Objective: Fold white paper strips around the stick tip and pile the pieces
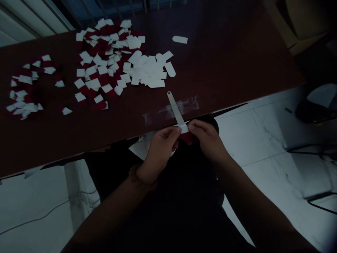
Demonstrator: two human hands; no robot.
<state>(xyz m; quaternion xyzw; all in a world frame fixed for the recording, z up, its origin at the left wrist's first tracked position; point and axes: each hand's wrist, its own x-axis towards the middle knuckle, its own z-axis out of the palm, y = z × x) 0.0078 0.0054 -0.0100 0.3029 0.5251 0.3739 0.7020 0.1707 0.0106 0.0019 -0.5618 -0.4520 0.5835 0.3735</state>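
Observation:
At the table's front edge, my left hand (163,144) pinches the left side of a small red-and-white fabric piece (186,135). The fingers of my right hand (206,136) are closed on its right side. A flat metal strip like a ruler (176,108), with a hole at its far end, lies on the table and points away from me. Its near end meets the white band of the piece; whether it goes inside cannot be seen. Clear tape (189,103) lies across the table under the strip. Beyond it is a pile of white round-ended tabs (149,72).
A large heap of red-and-white pieces (101,70) covers the table's back middle. A smaller group (25,93) lies at the left. One white tab (180,39) sits apart at the back. A cardboard box (302,38) stands at the far right, beyond the dark table (237,66).

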